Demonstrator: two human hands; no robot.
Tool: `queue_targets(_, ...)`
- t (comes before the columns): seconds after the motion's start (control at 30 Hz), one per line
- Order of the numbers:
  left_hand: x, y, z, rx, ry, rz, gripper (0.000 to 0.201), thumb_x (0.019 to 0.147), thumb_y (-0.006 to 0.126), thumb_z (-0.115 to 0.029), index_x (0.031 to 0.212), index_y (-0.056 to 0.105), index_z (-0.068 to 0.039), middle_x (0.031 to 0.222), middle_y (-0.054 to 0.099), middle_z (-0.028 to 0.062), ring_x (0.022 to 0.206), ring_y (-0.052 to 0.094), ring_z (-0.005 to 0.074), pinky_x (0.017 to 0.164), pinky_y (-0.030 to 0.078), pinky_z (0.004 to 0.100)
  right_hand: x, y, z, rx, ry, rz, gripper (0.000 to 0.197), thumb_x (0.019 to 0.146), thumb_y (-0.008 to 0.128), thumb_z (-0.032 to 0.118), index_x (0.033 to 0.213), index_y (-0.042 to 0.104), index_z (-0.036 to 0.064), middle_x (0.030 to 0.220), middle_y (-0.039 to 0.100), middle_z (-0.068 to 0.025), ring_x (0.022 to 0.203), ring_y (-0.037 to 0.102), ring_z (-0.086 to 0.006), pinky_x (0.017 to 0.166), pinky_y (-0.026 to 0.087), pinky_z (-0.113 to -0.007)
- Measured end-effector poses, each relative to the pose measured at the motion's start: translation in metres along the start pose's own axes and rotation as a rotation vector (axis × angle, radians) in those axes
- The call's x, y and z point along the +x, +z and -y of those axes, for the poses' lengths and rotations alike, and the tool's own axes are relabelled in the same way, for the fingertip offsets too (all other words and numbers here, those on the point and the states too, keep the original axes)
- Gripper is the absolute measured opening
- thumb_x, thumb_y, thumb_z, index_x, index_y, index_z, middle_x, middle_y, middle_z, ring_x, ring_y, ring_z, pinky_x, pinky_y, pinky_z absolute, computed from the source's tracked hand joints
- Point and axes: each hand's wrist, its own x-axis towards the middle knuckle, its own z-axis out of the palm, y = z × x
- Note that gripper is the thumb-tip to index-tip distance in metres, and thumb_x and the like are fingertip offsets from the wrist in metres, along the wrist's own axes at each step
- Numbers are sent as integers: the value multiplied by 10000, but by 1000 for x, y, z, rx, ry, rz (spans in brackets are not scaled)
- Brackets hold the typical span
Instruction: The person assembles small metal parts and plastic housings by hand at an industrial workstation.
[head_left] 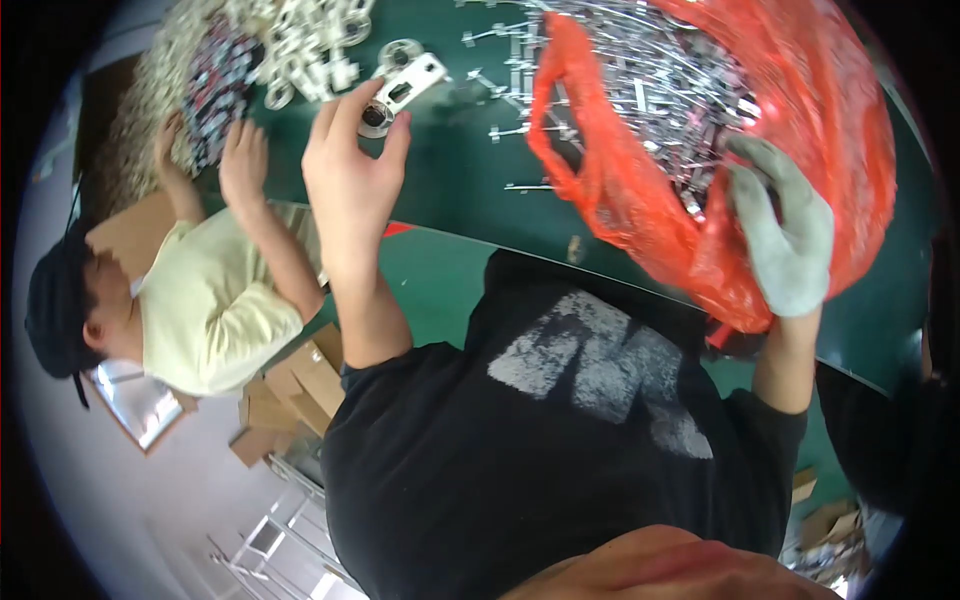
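My bare left hand [355, 165] is raised over the green table, pinching a white plastic part [400, 88] between thumb and fingers. That part has a flat end with a slot and a round ring at the other end. My right hand [788, 225], in a pale grey glove, reaches into a red plastic bag [640, 215]. Its thumb and fingers are bent and apart at the edge of a heap of thin metal pieces [660, 90]. I make out nothing held in the glove. Just beyond my left hand lies another ringed white part [402, 52].
More white plastic parts [310, 50] lie at the far left, beside a pile of dark and red small pieces [218, 85]. Several metal pieces [510, 90] are lined up left of the bag. A co-worker in a pale yellow shirt [215, 300] works at the left. Cardboard [300, 380] lies behind.
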Motion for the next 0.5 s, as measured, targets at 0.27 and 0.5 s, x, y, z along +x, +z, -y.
queue_targets(0.27,30,68,-138,-516,823,90,597,712,856,-97,1277,665,-87,1119,708,89,933,670,271,807,552,351,9,8,-5,-315,-430,-229,607,705,844,63,1278,645,52,1090,693,-104,984,697,-285,879,551,-360)
queue_targets(0.5,69,97,-176,-323,656,475,315,886,697,-189,1143,622,-22,1022,592,152,987,615,355,837,528,425,15,-22,-36,-74,-53,-694,313,957,726,151,1205,663,-30,1031,729,-41,905,649,-84,816,508,-230)
